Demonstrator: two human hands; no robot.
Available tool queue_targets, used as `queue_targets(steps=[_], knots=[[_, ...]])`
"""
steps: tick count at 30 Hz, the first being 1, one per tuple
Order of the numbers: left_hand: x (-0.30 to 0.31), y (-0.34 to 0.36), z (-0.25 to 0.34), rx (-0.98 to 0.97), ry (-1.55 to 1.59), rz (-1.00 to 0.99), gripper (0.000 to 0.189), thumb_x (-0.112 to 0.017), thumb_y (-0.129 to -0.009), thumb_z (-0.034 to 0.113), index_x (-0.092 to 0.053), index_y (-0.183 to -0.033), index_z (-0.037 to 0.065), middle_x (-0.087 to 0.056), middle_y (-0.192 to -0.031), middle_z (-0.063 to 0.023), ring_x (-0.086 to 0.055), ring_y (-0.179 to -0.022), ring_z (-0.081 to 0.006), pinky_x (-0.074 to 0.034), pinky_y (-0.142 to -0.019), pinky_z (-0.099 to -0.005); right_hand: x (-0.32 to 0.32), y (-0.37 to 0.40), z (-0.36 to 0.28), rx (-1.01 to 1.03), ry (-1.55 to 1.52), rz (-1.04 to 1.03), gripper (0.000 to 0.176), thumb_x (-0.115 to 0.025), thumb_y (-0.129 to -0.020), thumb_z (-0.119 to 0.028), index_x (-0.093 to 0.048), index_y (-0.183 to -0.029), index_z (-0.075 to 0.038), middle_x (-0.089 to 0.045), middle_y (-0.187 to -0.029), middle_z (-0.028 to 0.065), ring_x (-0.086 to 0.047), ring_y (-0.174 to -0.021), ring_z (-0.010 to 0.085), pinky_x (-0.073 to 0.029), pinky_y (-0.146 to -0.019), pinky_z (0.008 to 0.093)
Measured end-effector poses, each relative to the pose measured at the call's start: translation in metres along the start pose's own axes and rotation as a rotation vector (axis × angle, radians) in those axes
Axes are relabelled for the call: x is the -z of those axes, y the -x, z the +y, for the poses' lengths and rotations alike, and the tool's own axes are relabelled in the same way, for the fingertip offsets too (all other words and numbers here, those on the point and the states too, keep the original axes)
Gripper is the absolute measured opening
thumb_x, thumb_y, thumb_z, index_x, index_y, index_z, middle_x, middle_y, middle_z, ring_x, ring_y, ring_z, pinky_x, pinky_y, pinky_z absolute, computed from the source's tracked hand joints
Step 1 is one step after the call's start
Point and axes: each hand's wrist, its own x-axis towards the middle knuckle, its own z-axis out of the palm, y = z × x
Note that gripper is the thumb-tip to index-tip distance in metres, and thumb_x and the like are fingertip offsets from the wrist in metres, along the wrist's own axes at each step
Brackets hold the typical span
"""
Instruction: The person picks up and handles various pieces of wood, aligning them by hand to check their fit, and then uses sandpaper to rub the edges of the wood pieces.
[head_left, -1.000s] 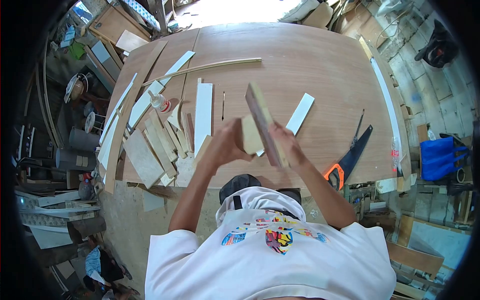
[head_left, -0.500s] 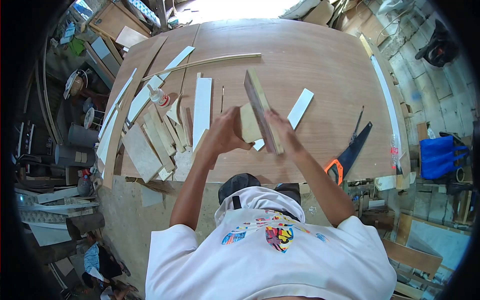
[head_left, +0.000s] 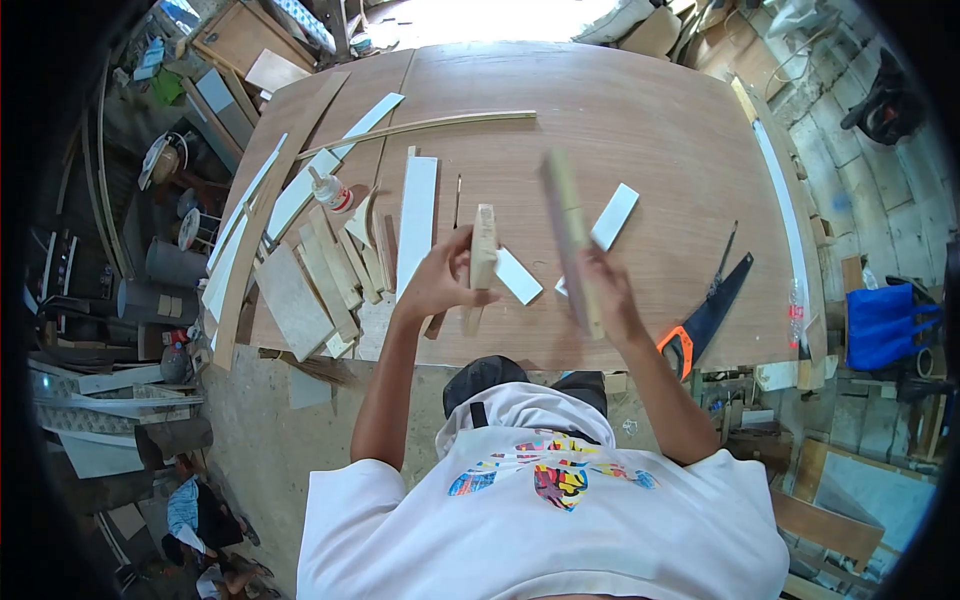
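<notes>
Above the near edge of the large brown plywood tabletop [head_left: 650, 130], the left hand [head_left: 438, 287] clasps a short pale wooden block [head_left: 484, 245]. The right hand [head_left: 612, 295] grips a long narrow wooden board [head_left: 568, 225] upright. The two pieces are apart and unjoined.

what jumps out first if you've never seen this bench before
Two hands raised over the table: the left hand grips a short wood block, the right hand a long wood strip, apart. An orange-handled saw lies at its right edge, offcuts heaped left.
</notes>
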Motion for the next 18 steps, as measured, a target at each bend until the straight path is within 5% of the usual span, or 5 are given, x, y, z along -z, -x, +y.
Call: queue_targets(steps=[2,4,8,11,18], knots=[[-0.007,0.008,0.006,-0.018,0.235,-0.046,0.105,-0.088,-0.045,0.037,-0.048,-0.136,0.003,-0.061,-0.12,-0.0167,-0.062,-0.101,-0.0237,-0.053,-0.088,-0.0401,0.003,0.0,-0.015,0.035,-0.096,0.172,0.042,-0.048,-0.101,-0.031,-0.055,-0.126,0.003,-0.064,-0.104,0.0072,-0.06,-0.094,0.0122,-0.049,-0.086,0.0299],[-0.021,0.014,0.009,-0.094,0.847,-0.142,0.11,-0.085,-0.049,0.046,-0.042,-0.141,0.004,-0.056,-0.126,-0.0192,-0.062,-0.098,-0.0256,-0.054,-0.084,-0.0404,0.001,-0.002,-0.024,0.174,-0.013,0.25,0.046,-0.047,-0.102,-0.034,-0.053,-0.129,0.003,-0.063,-0.103,0.0085,-0.059,-0.091,0.0121,-0.049,-0.082,0.0283],[-0.034,0.017,0.011,-0.182,1.065,-0.202,0.118,-0.081,-0.055,0.065,-0.038,-0.143,0.0,-0.053,-0.126,-0.0184,-0.062,-0.093,-0.027,-0.054,-0.074,-0.0405,-0.01,0.017,-0.059,0.188,0.082,0.184,0.059,-0.051,-0.101,-0.024,-0.031,-0.153,-0.006,-0.056,-0.11,0.0038,-0.042,-0.082,0.007,-0.039,-0.072,0.0232],[-0.041,0.024,0.011,-0.141,1.1,-0.157,0.117,-0.068,-0.065,0.079,-0.037,-0.143,-0.002,-0.053,-0.125,-0.0166,-0.061,-0.092,-0.0271,-0.053,-0.072,-0.0398,-0.025,0.027,-0.078,0.248,0.359,0.187,0.069,-0.063,-0.093,-0.028,-0.035,-0.151,-0.005,-0.055,-0.121,0.0177,-0.045,-0.109,0.0219,-0.04,-0.096,0.0343],[-0.049,0.035,0.039,0.065,0.961,0.062,0.089,-0.031,-0.094,0.072,-0.031,-0.149,0.002,-0.047,-0.14,-0.0197,-0.057,-0.12,-0.032,-0.052,-0.095,-0.0447,-0.058,0.037,-0.088,0.505,0.893,0.188,0.071,-0.07,-0.085,-0.036,-0.045,-0.147,-0.012,-0.044,-0.125,0.0297,-0.042,-0.114,0.042,-0.035,-0.102,0.0489]])
